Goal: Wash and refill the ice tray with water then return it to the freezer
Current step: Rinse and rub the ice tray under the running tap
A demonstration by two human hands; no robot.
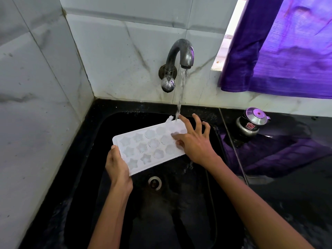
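Note:
A white ice tray (143, 148) with star and flower shaped cells is held level over the black sink (100, 126). My left hand (117, 166) grips its near left end, thumb on top. My right hand (193, 141) lies on the far right end with fingers spread, fingertips touching the cells. Water runs from the metal tap (179, 56) and lands on the tray's far right corner, by my right fingers.
The sink's drain (154, 182) is below the tray. A small steel kettle-like pot (251, 123) stands on the black counter at the right. A purple curtain (287, 47) hangs over the window at upper right. Tiled walls close in the left and back.

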